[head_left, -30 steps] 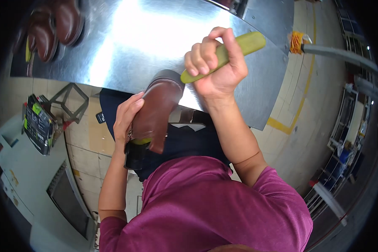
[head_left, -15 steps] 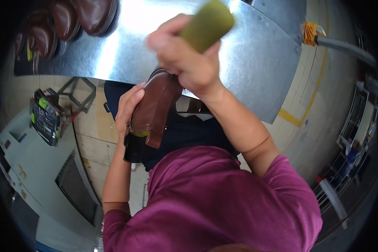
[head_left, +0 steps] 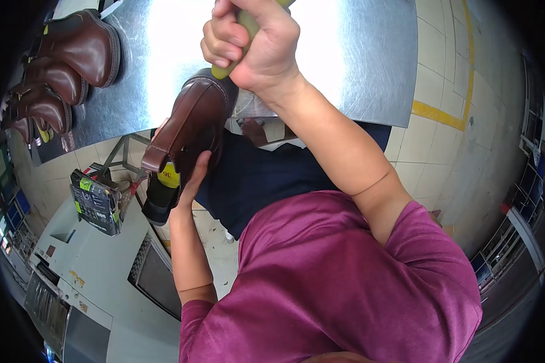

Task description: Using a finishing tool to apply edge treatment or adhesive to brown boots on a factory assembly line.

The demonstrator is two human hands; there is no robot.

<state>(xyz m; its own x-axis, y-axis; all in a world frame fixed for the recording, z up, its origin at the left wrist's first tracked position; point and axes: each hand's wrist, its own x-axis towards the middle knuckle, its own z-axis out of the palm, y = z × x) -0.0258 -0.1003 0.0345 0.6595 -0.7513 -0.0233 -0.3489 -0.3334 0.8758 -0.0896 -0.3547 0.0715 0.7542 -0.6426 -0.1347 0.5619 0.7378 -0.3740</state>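
A brown leather boot with a yellow-green form inside it is tilted at the near edge of a shiny metal table. My left hand grips it from below, near the opening. My right hand is clenched on a yellow-green handle whose lower end meets the boot's toe. The rest of the handle is hidden in my fist and cut off at the top of the picture.
Several more brown boots stand in a row on the table's far left. Below the left side are a grey machine cabinet and a black-and-green box. Tiled floor with a yellow line lies to the right.
My right hand has come down from above the table with the yellow-green handle, which now presses on the boot's toe. The left hand keeps its hold on the boot.
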